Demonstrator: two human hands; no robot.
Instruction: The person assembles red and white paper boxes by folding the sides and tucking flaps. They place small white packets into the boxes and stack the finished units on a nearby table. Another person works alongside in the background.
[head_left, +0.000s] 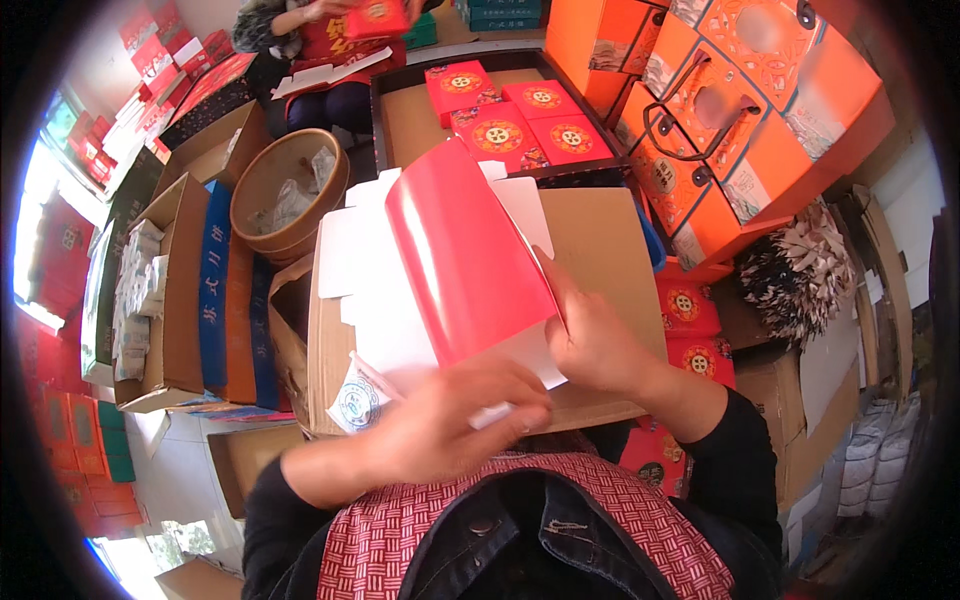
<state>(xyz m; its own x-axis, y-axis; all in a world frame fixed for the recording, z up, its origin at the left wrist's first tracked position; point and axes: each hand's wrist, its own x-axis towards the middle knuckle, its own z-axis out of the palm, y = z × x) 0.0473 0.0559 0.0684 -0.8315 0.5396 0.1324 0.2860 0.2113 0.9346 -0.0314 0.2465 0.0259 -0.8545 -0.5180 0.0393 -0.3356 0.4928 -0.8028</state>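
Observation:
A glossy red cardboard sheet (465,255), curved and white on its underside, stands tilted over white flat box blanks (365,255). My right hand (600,340) grips its right edge, thumb on top. Below the sheet's lower edge, my left hand (460,415) is curled and slightly blurred. A bit of white shows between its thumb and fingers; what it belongs to I cannot make out. Close behind my left hand lies a white wrapped packet (358,400) with a round blue print. The blanks rest on a brown cardboard box (610,240) in front of me.
Beyond stands a black-rimmed tray (400,120) with several red gift boxes (497,135). Orange gift boxes (715,120) with handles are stacked at right. A round tub (250,205) and a carton of wrapped packets (175,310) are at left. Another person's hand (325,10) shows at the top.

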